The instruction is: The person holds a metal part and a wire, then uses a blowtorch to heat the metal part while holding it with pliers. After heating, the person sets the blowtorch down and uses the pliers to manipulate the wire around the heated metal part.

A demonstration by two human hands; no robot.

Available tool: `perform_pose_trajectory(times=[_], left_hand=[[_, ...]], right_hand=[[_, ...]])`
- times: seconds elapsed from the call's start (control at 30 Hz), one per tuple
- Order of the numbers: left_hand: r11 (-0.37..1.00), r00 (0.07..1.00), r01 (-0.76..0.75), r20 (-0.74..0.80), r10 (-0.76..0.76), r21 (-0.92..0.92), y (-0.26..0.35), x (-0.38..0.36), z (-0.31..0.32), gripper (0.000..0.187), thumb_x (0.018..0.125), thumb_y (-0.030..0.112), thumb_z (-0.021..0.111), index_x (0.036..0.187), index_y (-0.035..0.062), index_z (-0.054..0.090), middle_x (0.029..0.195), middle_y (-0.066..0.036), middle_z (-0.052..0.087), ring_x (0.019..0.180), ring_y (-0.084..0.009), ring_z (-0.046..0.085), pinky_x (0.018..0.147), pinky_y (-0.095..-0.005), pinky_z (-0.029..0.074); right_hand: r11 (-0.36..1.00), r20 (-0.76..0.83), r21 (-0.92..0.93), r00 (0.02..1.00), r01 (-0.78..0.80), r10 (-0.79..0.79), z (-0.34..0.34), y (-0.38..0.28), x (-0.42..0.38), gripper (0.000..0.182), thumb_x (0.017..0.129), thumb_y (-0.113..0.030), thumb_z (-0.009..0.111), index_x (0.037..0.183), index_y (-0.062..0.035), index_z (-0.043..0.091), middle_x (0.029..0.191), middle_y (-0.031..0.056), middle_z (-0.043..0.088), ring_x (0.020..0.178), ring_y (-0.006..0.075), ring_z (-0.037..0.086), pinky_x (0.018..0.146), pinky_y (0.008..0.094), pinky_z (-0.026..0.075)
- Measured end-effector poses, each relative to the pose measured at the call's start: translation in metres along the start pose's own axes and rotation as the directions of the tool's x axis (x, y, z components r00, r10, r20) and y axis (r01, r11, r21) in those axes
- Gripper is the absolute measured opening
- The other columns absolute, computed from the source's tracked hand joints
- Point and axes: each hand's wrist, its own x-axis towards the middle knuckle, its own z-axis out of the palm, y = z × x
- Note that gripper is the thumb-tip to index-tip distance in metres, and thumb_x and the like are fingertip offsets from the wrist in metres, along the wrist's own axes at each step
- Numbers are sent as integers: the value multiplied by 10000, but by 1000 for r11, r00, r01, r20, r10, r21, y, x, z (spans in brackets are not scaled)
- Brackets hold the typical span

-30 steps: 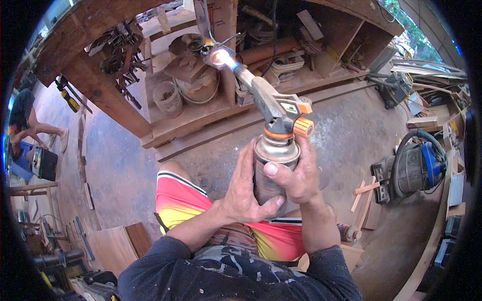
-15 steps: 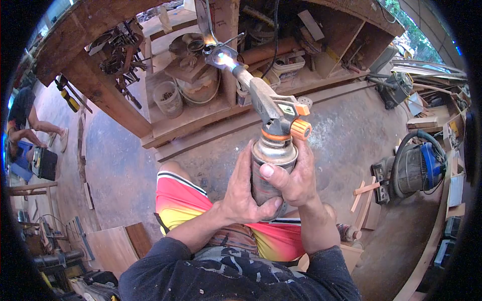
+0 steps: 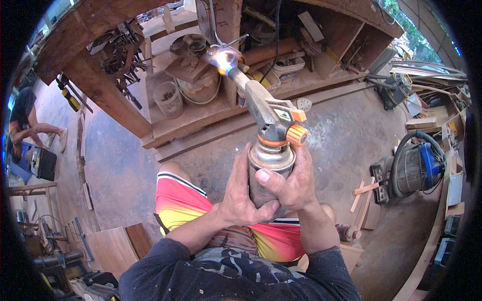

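Note:
A gas torch (image 3: pixel 271 155) with a metal canister and orange knobs is held upright between both hands. My left hand (image 3: pixel 241 195) wraps the canister's left side, its thumb across the lower front. My right hand (image 3: pixel 293 183) grips the other side, thumb on the canister's upper front. From the nozzle (image 3: pixel 237 76) a bright flame (image 3: pixel 222 59) strikes a small metal piece (image 3: pixel 232 49) hanging by the bench post. The glare hides part of that piece.
A wooden bench (image 3: pixel 175 131) with a bucket (image 3: pixel 198 85) and a plastic cup (image 3: pixel 168 100) on its lower shelf stands ahead. A vacuum (image 3: pixel 416 163) is at right. Another person (image 3: pixel 30 120) crouches at far left, near a black case (image 3: pixel 43 163).
The torch and both hands have shifted slightly left. The flame now spreads brighter over the metal piece. The other person's hand has moved a little near the black case.

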Motion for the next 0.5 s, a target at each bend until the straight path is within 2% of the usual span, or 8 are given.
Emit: perform_pose_trajectory(times=[0.07, 0.4, 0.5], left_hand=[[1000, 1000, -14, 2, 14, 19, 0, 1, -1, 1139, 726, 342, 817, 1518, -132, 150, 1384, -310, 411, 1262, -428, 492, 1070, -499, 397], [1000, 1000, -27, 17, 26, 14, -1, 1, -1, 1118, 730, 346, 803, 1515, -136, 169, 1368, -322, 428, 1248, -444, 504, 1066, -503, 401], [1000, 999, -29, 14, 29, 9, -2, -1, -1, 1120, 732, 349, 802, 1516, -136, 166, 1384, -328, 419, 1267, -448, 497, 1077, -502, 395]], right_hand=[[999, 13, -34, 999, 35, -35, -1, 3, 1, 641, 812, -314, 806, 1270, 9, 493, 1116, 157, 617, 1018, 241, 640, 893, 372, 514], [1000, -62, 15, 998, 12, -11, 4, 0, -4, 642, 812, -292, 797, 1279, 23, 488, 1115, 165, 617, 1011, 251, 643, 889, 376, 516], [998, -58, -48, 997, 40, -42, 4, 0, -4, 640, 815, -297, 795, 1276, 22, 489, 1111, 164, 622, 1005, 248, 645, 888, 377, 517]])
